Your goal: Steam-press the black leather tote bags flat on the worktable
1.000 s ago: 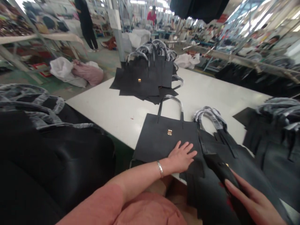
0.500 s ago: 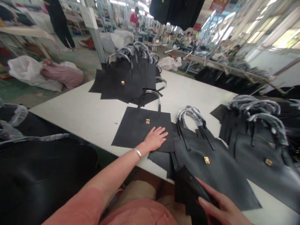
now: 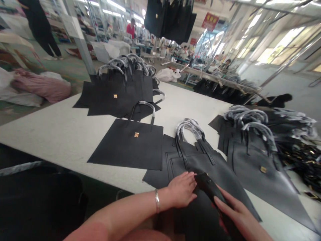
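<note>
My right hand point(image 3: 232, 206) is closed round a folded black leather piece point(image 3: 209, 185), which has a small round mark near its tip and hangs down over the table edge. My left hand point(image 3: 183, 189) lies flat with fingers stretched, its fingertips beside that piece and over a stack of black leather bag panels point(image 3: 208, 160) with plastic-wrapped handles point(image 3: 189, 129). Left of the stack, a single black bag panel point(image 3: 125, 147) with a gold clasp point(image 3: 136, 135) and one raised handle lies flat on the white table point(image 3: 62, 134).
More black bag panels lie in a heap point(image 3: 110, 90) at the far side and in another pile point(image 3: 250, 157) at the right. Dark leather bags point(image 3: 37, 201) crowd the lower left. A metal post point(image 3: 77, 40) stands behind the table, and black bags hang overhead point(image 3: 170, 20).
My left hand has left the single bag panel and moved right, to the leather piece in my right hand. The whole view has shifted to the right.
</note>
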A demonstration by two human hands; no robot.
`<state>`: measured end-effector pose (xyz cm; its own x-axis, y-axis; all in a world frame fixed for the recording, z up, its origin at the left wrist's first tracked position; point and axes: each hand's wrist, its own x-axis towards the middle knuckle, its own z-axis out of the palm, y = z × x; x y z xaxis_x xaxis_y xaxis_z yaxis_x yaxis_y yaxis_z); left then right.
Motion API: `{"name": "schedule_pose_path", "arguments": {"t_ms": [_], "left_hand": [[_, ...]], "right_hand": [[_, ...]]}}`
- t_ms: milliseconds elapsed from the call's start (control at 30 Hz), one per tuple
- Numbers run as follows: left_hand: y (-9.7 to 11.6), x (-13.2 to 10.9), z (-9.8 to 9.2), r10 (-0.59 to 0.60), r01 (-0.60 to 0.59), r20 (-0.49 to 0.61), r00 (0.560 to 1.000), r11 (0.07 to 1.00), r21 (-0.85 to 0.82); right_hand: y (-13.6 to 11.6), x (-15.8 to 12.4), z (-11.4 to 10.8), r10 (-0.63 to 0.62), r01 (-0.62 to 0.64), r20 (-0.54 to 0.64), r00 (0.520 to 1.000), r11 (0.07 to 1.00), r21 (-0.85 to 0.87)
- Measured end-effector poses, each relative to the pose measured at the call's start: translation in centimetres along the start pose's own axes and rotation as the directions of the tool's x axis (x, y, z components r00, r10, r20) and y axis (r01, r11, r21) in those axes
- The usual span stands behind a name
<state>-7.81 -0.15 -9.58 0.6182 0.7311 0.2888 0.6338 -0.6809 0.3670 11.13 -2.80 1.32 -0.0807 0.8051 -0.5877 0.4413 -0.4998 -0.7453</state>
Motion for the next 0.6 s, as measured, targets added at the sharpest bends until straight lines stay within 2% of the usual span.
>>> {"name": "schedule_pose_path", "arguments": {"t_ms": [133,333,467,600], "left_hand": [[0.4,-2.0,0.3,0.027,-0.027,-0.009,1.0,0.999,-0.037],[0.0,-2.7,0.1,0.177,-0.177,-0.006,0.984,0.984,-0.02],[-0.4,-2.9,-0.1,0.252,-0.252,-0.004,0.968,0.968,-0.01],[-0.5,-2.9,-0.5,0.285,-0.285,-0.002,0.959,0.958,0.011]], "right_hand": [[-0.7,1.8,-0.5,-0.015,0.015,0.041,0.999,1.0,0.005],[-2.2,2.3,-0.2,0.03,-0.023,0.132,0.991,0.998,-0.057],[-3.4,3.2,0.6,0.028,-0.006,0.189,0.982,0.994,-0.113],[-5.0,5.5,2.4,-0.015,0.049,0.25,0.968,0.99,-0.132]]}}
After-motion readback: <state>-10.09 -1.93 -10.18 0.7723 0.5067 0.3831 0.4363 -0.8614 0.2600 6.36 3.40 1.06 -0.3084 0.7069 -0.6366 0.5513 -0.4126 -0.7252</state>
